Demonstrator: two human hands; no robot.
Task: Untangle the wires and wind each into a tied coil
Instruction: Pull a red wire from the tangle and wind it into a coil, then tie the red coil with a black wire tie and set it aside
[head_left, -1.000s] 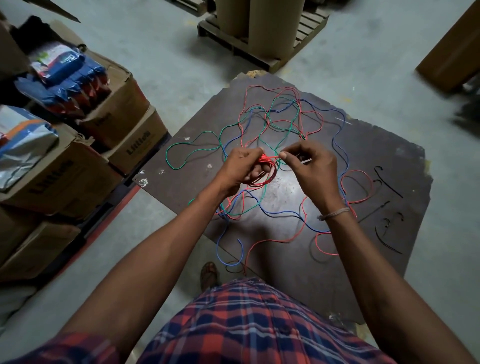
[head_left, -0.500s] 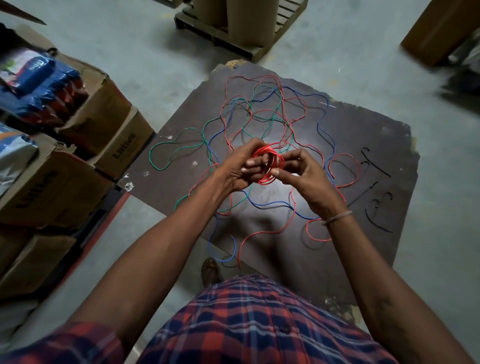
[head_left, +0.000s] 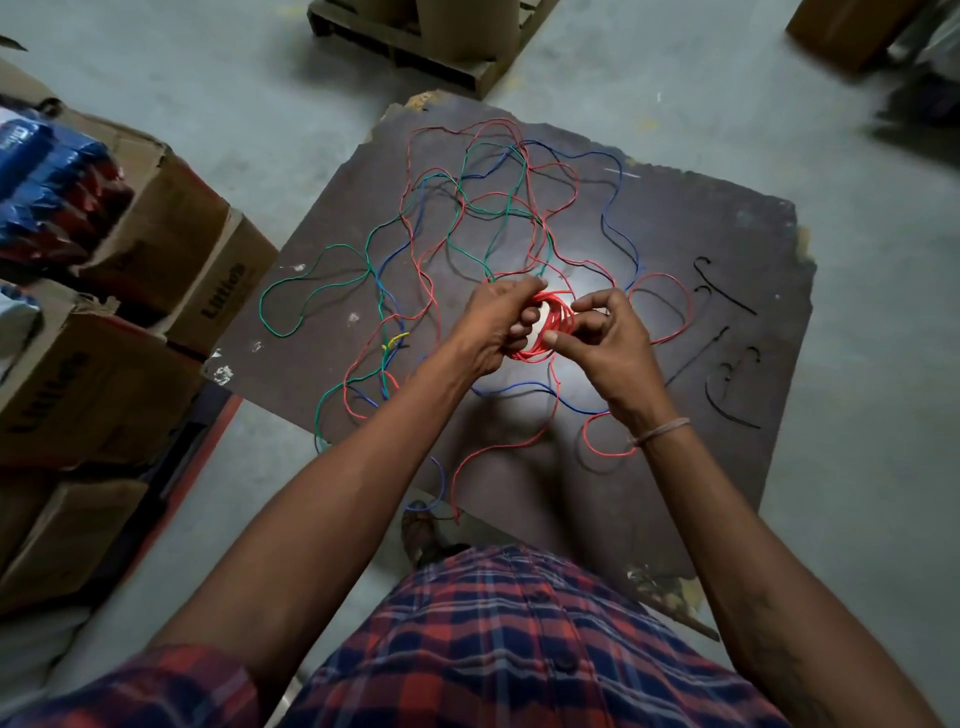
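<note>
Red coil (head_left: 545, 328) held between both hands above the middle of a dark board (head_left: 727, 234). Left hand (head_left: 498, 325) curled round the coil's left side, fingers hooked through the loops, thumb over the top. Right hand (head_left: 605, 343) on the coil's right side, thumb and forefinger pinching the strands, other fingers bent above them (exact contact of those hard to make out). Coil upright-ish, several turns stacked close, bright against a glare patch on the board.

Loose red wire (head_left: 498, 452) trailing down from the coil, running under the right wrist and off toward the board's near edge. More red loops beside the right hand and farther up the board, tangled with a green wire (head_left: 311, 270) spreading left and a blue wire (head_left: 608, 218) arcing on the right. Small yellow tie (head_left: 396, 340) on the strands left of the left wrist. All of the tangle lying flat on the board, well below the hands.

Black ties (head_left: 727, 291) scattered on the board's right part, apart from the tangle. Thread band (head_left: 662, 431) round the right wrist. Plaid shirt (head_left: 519, 649) at the bottom. Cardboard boxes (head_left: 156, 249) stacked at left on the concrete floor, a pallet (head_left: 415, 47) beyond the board's far edge.
</note>
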